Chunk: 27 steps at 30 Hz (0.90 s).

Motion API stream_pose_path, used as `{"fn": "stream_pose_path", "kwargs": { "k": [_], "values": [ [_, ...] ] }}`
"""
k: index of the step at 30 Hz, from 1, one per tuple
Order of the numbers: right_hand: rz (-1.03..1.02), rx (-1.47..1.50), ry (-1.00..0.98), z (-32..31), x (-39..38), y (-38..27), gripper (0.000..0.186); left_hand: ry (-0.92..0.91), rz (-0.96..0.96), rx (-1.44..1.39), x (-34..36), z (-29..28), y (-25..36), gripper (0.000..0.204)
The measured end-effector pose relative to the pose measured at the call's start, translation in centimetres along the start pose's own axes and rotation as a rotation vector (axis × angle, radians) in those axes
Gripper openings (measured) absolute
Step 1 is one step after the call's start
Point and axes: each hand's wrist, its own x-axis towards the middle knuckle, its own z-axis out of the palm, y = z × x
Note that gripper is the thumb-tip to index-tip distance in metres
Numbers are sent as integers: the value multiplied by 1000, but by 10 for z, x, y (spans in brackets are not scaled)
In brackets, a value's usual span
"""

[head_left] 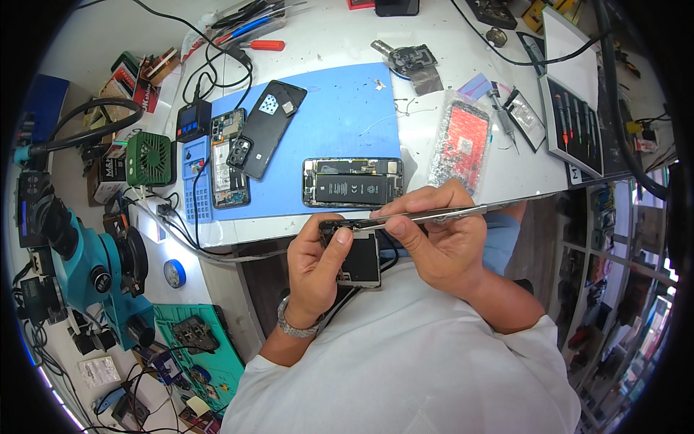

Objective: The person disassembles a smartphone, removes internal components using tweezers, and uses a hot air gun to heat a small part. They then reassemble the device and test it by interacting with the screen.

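My left hand [311,275] is closed on a dark phone screen assembly [363,262], thumb pressed on the small black part along its top end. My right hand [448,249] grips long metal tweezers [448,214], held almost level, their tips at that top end; whether they pinch anything is too small to tell. Just beyond my hands, an opened phone [353,181] showing its battery lies on the blue mat [289,108]. A red item in bubble wrap [459,141] lies behind my right hand.
A disassembled phone [229,159] and dark back cover [267,126] lie left on the mat, beside a green fan [150,158]. A teal microscope [101,275] and green mat [166,315] fill the left side. A screwdriver case [575,119], cables and shelving [607,267] are at right.
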Motion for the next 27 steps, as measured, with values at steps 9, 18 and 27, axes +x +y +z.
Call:
{"fn": "stream_pose_path", "kwargs": {
  "k": [9,18,27],
  "values": [
    [17,28,19,0,-1,-2,28,-26,41,46,-3,3,-1,20],
    [-144,-74,-47,-7,-1,2,31,-19,91,57,-4,5,-2,24],
    [-229,-152,-11,-4,-3,3,34,19,384,146,-2,7,-16,25]
  ]
}}
